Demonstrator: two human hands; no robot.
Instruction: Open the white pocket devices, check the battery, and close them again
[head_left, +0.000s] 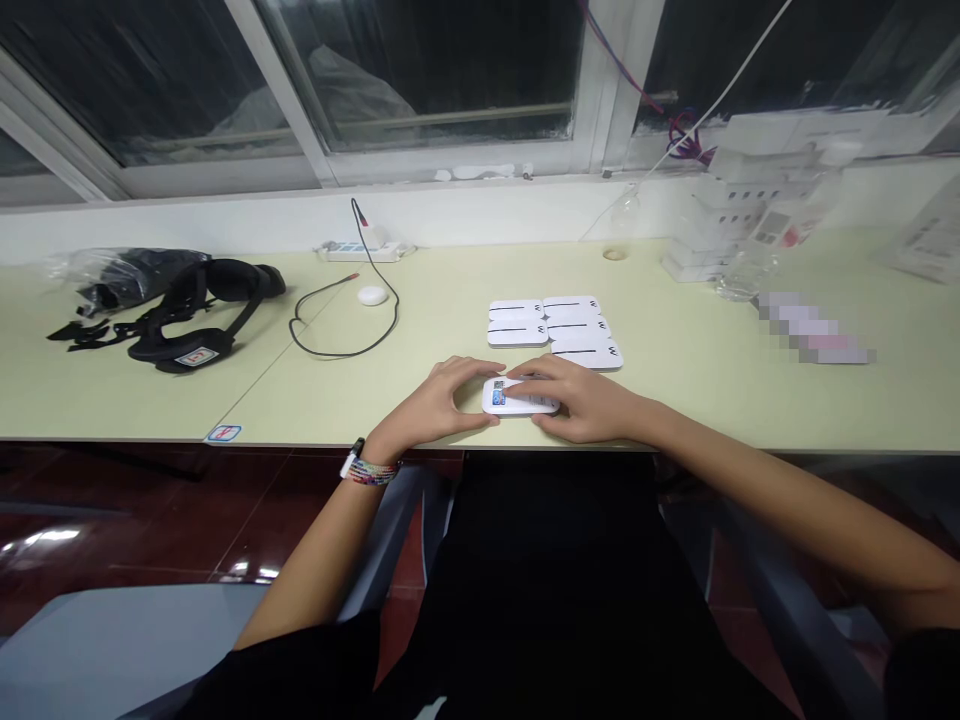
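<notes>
A small white device (536,397) with rounded corners lies near the table's front edge, with a QR code and a blue label at its left end. My left hand (439,402) curves around that end, the thumb at its near side and the fingers at its far side. From the right, my right hand (592,400) grips the other end, its index finger laid across the top. Just beyond, several flat white rounded pieces (517,333) lie in two columns side by side, each marked with a black line and a black squiggle.
On the left are a black headset (184,345), a black cable loop (341,354), a round white case (373,295) and a power strip (360,251). White boxes (701,235) and a clear bottle (750,270) stand at the back right. The pale table (420,330) meets the window wall.
</notes>
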